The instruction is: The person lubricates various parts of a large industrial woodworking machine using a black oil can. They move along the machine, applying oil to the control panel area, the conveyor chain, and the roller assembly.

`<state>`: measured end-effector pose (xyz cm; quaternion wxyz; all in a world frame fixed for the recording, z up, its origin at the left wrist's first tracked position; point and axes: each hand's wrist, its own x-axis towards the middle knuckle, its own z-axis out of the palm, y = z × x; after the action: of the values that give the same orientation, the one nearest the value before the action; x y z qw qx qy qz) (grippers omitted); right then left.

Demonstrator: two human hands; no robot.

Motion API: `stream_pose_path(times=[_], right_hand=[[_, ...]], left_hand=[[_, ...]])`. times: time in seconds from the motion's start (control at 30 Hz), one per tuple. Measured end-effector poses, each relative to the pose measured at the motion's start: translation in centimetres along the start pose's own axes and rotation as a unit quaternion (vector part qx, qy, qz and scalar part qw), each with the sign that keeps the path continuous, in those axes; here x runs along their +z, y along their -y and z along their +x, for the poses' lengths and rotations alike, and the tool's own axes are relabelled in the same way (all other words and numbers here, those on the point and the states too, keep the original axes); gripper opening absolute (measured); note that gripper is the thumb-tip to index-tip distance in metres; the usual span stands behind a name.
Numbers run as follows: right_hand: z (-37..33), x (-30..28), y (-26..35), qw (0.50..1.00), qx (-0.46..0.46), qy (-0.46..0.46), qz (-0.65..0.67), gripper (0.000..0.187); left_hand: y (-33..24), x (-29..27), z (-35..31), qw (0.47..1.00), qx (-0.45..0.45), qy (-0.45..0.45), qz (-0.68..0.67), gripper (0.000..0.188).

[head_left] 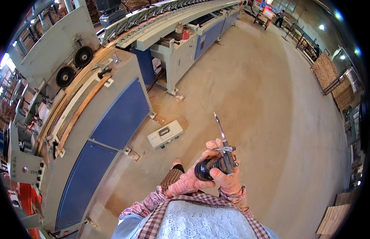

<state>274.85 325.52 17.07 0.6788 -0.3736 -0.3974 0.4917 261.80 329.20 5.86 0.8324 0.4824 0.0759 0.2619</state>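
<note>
The hands [189, 182] hide part of the black tool [225, 162]; the distant person [280, 18] is too small to make out; boards [335, 220] run past the dark rim.

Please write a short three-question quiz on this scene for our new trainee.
1. True or false: the left hand and the right hand both hold the black tool.
2. Which of these lies on the floor? A) the red can; B) the pale box; C) the black wheels.
3. What colour are the large side panels of the machine at left?

Key: 1. True; 2. B; 3. Blue.
</note>
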Motion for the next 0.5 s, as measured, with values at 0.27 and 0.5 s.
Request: stream_pose_path(times=[0.27,0.5], right_hand=[[15.5,-8.9,1.9,0.997,-0.021,-0.034,-0.062,0.102],[29.1,-16.2,4.9,0.994,-0.034,-0.085,-0.063,0.106]], left_hand=[[-1.6,-6.2,17.2,0.990,-0.036,-0.004,-0.135,0.099],[-5.8,-10.1,32.9,0.999,-0.049,-0.006,-0.008,0.095]])
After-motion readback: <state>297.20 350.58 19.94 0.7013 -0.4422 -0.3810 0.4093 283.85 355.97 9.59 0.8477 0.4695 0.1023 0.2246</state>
